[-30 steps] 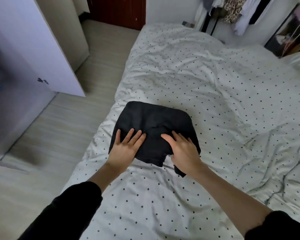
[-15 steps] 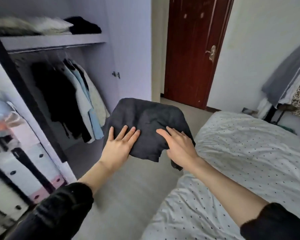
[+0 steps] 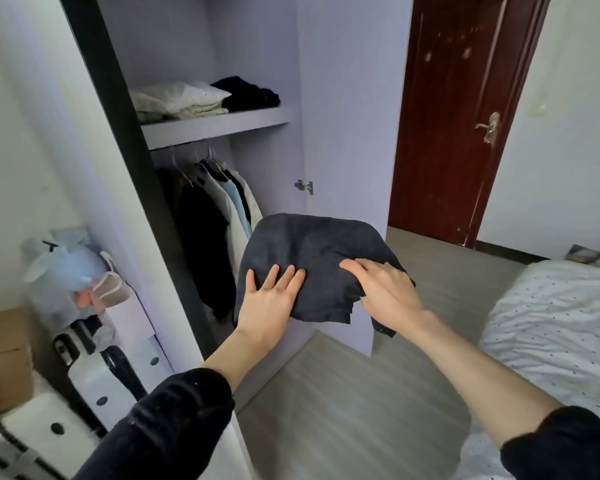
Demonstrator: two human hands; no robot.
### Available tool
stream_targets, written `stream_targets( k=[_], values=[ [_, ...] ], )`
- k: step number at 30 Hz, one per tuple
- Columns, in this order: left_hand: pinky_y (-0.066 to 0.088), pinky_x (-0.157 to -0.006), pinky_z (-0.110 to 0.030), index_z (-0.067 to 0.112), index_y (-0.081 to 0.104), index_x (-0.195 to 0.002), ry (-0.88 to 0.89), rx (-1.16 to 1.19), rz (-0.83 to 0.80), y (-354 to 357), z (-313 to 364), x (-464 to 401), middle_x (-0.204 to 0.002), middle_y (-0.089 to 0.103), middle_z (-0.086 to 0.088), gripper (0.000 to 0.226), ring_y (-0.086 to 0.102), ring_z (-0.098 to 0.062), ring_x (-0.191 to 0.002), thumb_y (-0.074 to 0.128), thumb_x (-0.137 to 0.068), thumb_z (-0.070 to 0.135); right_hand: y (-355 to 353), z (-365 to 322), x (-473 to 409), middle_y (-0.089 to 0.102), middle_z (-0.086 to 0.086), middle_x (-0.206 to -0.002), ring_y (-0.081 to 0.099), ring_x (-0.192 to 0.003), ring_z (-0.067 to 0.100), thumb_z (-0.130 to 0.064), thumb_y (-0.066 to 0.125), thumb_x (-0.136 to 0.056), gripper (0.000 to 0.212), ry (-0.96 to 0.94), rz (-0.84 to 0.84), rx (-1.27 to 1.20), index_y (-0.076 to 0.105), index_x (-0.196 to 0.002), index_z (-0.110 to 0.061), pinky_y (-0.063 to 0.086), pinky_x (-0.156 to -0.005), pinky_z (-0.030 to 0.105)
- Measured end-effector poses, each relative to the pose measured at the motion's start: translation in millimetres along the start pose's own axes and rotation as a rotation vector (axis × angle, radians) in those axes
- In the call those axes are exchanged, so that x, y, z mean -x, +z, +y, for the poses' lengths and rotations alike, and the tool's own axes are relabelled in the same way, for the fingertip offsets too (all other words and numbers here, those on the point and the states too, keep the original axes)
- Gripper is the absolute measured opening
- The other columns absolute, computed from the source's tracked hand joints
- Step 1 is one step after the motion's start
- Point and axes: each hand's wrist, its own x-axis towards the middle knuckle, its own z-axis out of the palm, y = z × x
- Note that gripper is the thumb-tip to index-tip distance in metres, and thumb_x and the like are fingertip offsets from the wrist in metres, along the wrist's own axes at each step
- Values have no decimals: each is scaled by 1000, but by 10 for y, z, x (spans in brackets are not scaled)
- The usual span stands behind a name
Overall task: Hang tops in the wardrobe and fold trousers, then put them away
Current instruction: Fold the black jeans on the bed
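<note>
A folded pair of dark trousers (image 3: pixel 312 244) is held in the air in front of the open wardrobe. My left hand (image 3: pixel 271 299) grips its near left edge, fingers flat on top and thumb hidden beneath. My right hand (image 3: pixel 385 289) grips the near right edge the same way, and a loose corner hangs below it. Inside the wardrobe, a shelf (image 3: pixel 222 128) carries a pale folded pile (image 3: pixel 181 100) and a black folded pile (image 3: pixel 246 93). Several tops (image 3: pixel 229 206) hang on the rail under it.
The open lilac wardrobe door (image 3: pixel 343 133) stands just behind the trousers. A dark red room door (image 3: pixel 465 116) is at the right, and the dotted bed (image 3: pixel 551 323) at the lower right. A white suitcase (image 3: pixel 101 375), a cardboard box (image 3: pixel 4 358) and a blue plush toy (image 3: pixel 63 268) crowd the left.
Both hands lifted the folded trousers off the bed and carried them left to the open wardrobe. The view swung from the bed to the wardrobe shelf and rail.
</note>
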Motion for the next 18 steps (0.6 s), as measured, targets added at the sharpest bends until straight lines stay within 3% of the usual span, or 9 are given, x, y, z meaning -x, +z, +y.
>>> stream_targets(
  k=[4, 10, 18],
  values=[
    [7, -113, -55, 20, 1, -151, 20, -17, 4, 87, -216, -451, -159, 8, -2, 68, 7, -26, -146, 42, -97, 10, 162, 104, -440, 56, -2, -128, 58, -107, 22, 1, 49, -81, 64, 1, 27, 24, 38, -138, -27, 41, -92, 33],
    [6, -113, -56, 20, 0, -150, 17, -61, 35, 271, -419, -1418, -159, 8, -2, 68, 7, -27, -146, 43, -97, 12, 426, 456, -1284, 54, -1, -132, 55, -115, 22, -4, 52, -86, 62, 21, 38, 41, 35, -141, -26, 37, -103, 36],
    [5, -113, -59, 20, 2, -150, -29, -204, 169, 145, -935, -3427, -159, 9, -3, 73, 8, -28, -146, 46, -93, 6, 618, 1247, -3241, 54, -2, -130, 57, -107, 23, -8, 56, -85, 63, -21, 150, -20, 34, -141, -26, 45, -85, 31]
  ],
)
